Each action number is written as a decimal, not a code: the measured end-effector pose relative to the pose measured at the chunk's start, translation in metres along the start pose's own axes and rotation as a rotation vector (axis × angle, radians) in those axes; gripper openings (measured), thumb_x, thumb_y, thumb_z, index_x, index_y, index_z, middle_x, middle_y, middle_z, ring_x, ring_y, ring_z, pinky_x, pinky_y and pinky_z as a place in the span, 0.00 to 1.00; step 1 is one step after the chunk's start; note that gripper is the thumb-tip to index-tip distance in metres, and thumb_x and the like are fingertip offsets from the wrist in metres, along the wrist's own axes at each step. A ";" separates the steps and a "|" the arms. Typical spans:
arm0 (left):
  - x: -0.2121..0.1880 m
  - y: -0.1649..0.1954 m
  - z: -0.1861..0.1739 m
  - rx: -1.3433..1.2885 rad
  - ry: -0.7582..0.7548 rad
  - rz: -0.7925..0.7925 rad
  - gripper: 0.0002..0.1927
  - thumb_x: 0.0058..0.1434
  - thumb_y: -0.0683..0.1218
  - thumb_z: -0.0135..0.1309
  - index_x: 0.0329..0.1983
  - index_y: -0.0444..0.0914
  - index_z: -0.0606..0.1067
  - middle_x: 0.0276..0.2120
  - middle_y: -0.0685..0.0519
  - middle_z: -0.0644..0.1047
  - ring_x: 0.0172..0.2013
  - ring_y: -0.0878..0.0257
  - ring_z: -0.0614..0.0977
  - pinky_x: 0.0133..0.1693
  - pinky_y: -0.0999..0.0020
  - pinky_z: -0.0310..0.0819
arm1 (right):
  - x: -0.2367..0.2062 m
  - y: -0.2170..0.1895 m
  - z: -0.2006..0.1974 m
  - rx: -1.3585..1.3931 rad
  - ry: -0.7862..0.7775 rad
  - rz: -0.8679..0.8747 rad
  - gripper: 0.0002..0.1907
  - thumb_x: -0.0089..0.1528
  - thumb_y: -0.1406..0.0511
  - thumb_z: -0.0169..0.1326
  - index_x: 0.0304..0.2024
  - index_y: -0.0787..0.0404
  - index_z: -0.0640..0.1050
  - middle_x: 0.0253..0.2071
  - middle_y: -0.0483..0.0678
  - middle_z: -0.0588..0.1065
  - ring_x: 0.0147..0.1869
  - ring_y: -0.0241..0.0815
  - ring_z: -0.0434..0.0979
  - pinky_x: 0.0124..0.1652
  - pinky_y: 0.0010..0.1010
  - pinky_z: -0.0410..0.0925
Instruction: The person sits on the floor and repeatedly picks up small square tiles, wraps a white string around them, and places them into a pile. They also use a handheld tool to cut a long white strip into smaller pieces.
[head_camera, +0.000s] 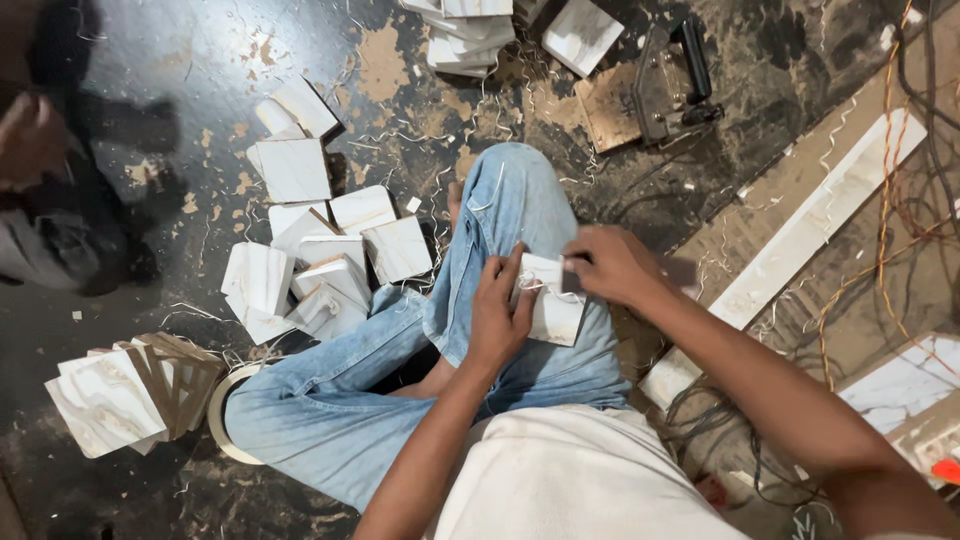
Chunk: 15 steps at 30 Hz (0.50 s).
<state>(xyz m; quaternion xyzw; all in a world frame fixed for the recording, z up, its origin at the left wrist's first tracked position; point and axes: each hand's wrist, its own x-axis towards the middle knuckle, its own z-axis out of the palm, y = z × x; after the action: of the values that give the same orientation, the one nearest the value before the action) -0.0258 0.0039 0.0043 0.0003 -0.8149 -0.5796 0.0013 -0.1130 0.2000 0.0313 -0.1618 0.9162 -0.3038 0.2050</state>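
Two hands meet over one small white square piece, which rests on your raised knee in the blue jeans, close in front of your body. Your left hand sits on the piece's left side, fingers curled over its upper left corner and edge, gripping it and steadying it against the thigh. Your right hand comes in from the right and lies across the piece's upper right corner, closed around a small dark flat tool whose tip touches the top edge of the piece. Both hands are equally near; the piece lies between them, its faces roughly square, so no long axis stands out, and it is tilted slightly with its lower edge toward your lap.

Left of your leg, a loose heap of similar white squares lies on the dark floor, with a fanned stack further down by your foot and another stack at the top. A long white strip runs diagonally on your right, beside tangled wires. A dark hand tool sits beyond the knee. Thin curled shavings are scattered across the floor. Another person's blurred hand shows at the far left, well apart from yours.
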 end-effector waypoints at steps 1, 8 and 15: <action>0.001 -0.002 0.001 0.029 -0.025 0.020 0.30 0.61 0.39 0.55 0.69 0.31 0.68 0.45 0.41 0.72 0.44 0.47 0.77 0.49 0.59 0.72 | 0.009 -0.005 0.004 0.011 0.016 -0.022 0.10 0.54 0.63 0.61 0.36 0.61 0.84 0.36 0.54 0.80 0.43 0.58 0.80 0.42 0.44 0.70; 0.005 -0.042 -0.042 -0.033 0.008 -0.164 0.31 0.61 0.41 0.57 0.68 0.38 0.68 0.43 0.46 0.78 0.36 0.59 0.80 0.37 0.66 0.78 | 0.059 -0.024 0.013 0.184 -0.048 -0.098 0.14 0.58 0.57 0.61 0.40 0.59 0.83 0.40 0.53 0.81 0.46 0.52 0.82 0.47 0.41 0.72; -0.006 -0.132 -0.191 0.193 0.523 -0.100 0.18 0.69 0.38 0.53 0.62 0.35 0.75 0.53 0.46 0.79 0.47 0.60 0.80 0.41 0.67 0.75 | 0.131 0.049 -0.009 0.166 0.221 0.187 0.40 0.44 0.49 0.74 0.52 0.61 0.77 0.51 0.57 0.78 0.55 0.54 0.80 0.53 0.40 0.70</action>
<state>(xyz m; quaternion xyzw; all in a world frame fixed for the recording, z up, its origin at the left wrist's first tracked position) -0.0200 -0.2196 -0.0573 0.1903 -0.8373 -0.4790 0.1827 -0.2390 0.1866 -0.0289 -0.0242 0.9160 -0.3740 0.1432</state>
